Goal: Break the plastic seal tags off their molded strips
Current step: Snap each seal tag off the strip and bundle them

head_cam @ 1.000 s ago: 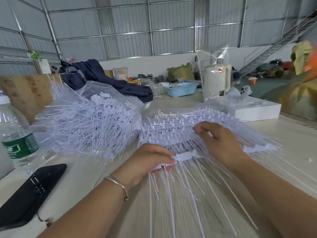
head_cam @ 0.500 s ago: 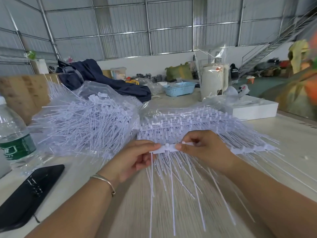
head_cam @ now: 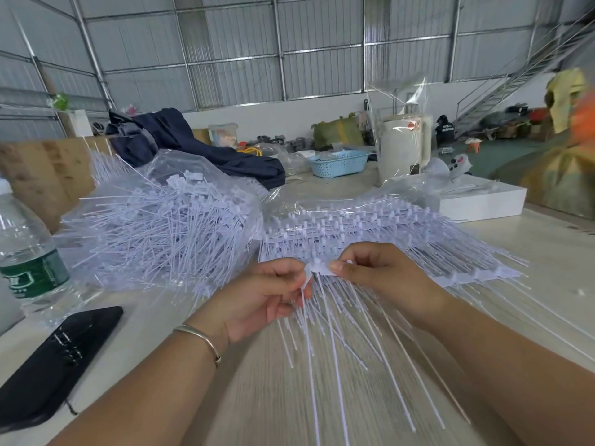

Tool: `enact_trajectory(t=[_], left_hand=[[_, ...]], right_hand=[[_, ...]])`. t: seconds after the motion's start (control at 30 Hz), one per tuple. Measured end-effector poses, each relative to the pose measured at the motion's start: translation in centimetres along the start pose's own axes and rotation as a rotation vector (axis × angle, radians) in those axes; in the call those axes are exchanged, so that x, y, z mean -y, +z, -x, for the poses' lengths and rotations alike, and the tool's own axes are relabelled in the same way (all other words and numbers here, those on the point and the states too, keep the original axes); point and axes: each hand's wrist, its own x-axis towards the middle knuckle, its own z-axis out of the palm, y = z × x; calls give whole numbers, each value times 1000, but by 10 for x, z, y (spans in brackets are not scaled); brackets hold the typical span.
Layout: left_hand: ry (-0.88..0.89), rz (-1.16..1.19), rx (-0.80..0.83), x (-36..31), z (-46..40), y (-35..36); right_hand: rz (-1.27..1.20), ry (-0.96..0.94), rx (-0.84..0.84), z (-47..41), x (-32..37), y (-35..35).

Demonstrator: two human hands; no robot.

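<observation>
My left hand (head_cam: 267, 294) pinches one flat head of the white molded plastic seal-tag strip (head_cam: 325, 271), my right hand (head_cam: 376, 268) pinching the head just beside it, held above the pale wooden table (head_cam: 547, 246). These tags look featherlight and springy, the thin tails whippy, so I judge the stiff heads the only sound place to grip for snapping. The stacked unbroken strips (head_cam: 370, 226) lie just behind; the clear bag of loose tags (head_cam: 167, 220), water bottle (head_cam: 25, 252) and black phone (head_cam: 54, 365) sit leftward, apart.

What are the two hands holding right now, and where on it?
Both hold one strip of seal tags by its flat head end: left hand pinches one tag, right hand grips beside it.
</observation>
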Motion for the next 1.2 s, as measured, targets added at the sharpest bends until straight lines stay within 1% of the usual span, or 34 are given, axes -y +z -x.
enact_trajectory(t=[0.1, 0.2, 0.37, 0.47, 0.57, 0.7, 0.77, 0.87, 0.97, 1.07, 1.2], left_hand=[[24, 2, 90, 0, 1, 4], [29, 6, 128, 1, -1, 7], [16, 96, 91, 4, -3, 17], [28, 109, 52, 7, -4, 20], [36, 115, 43, 6, -3, 21], [53, 150, 154, -1, -3, 23], [32, 167, 170, -3, -3, 23], [46, 138, 85, -3, -4, 15], [106, 35, -22, -2, -3, 9], [141, -63, -101, -1, -3, 7], [117, -153, -142, -1, -2, 9]], right_hand=[[-90, 54, 53, 2, 4, 0], [-121, 89, 95, 3, 4, -1], [-135, 104, 100, 4, 6, -1], [-140, 93, 117, 3, 4, 3], [-125, 50, 71, 2, 3, 9], [-154, 4, -30, -1, 6, 14], [-174, 7, -59, -1, 7, 12], [-192, 33, -100, 0, 5, 8], [-197, 36, -148, 0, 3, 7], [-98, 6, -187, 0, 2, 7], [-13, -29, -220, 0, 3, 5]])
